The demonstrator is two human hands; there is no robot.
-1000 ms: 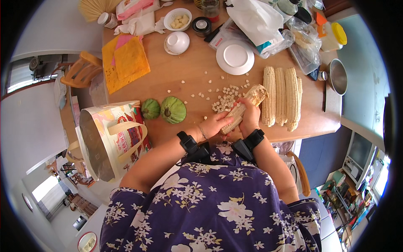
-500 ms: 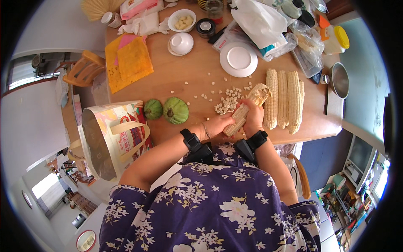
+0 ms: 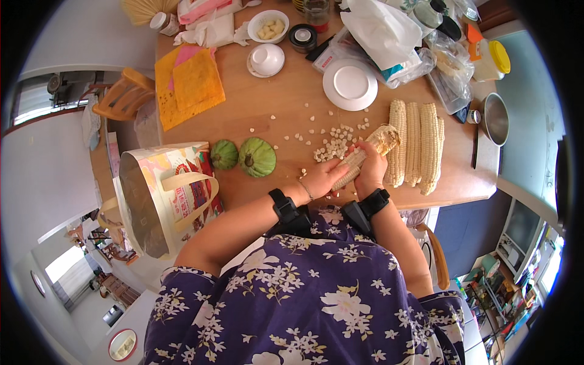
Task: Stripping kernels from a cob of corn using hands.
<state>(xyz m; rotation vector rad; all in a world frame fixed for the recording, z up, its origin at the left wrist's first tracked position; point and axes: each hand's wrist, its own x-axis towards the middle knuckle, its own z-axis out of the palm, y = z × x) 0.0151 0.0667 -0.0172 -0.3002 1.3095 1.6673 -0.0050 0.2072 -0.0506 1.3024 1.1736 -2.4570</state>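
Observation:
A pale corn cob [image 3: 348, 174] is held slantwise near the table's front edge, a bare husky stub [image 3: 383, 141] at its upper end. My right hand [image 3: 372, 168] is closed around its right side. Against its lower left side, my left hand [image 3: 321, 179] is closed with the fingers on the kernels; some fingertips are hidden. Just beyond both hands lies a loose heap of corn kernels [image 3: 333, 146], with single kernels strewn leftward. To the right, several whole corn cobs [image 3: 413, 143] lie side by side, the nearest one close to the stub.
Two green squashes [image 3: 257, 157] and a cloth bag [image 3: 182, 201] stand left. Orange cloths [image 3: 198, 85] lie behind them. At the back are an upturned white plate [image 3: 350, 85], a bowl of pale pieces [image 3: 268, 28] and plastic bags [image 3: 380, 36]. A metal bowl [image 3: 496, 118] sits far right.
The held cob has tilted, its husky end shifting right and slightly down. My left hand has slid a little up along it. The whole view has shifted slightly.

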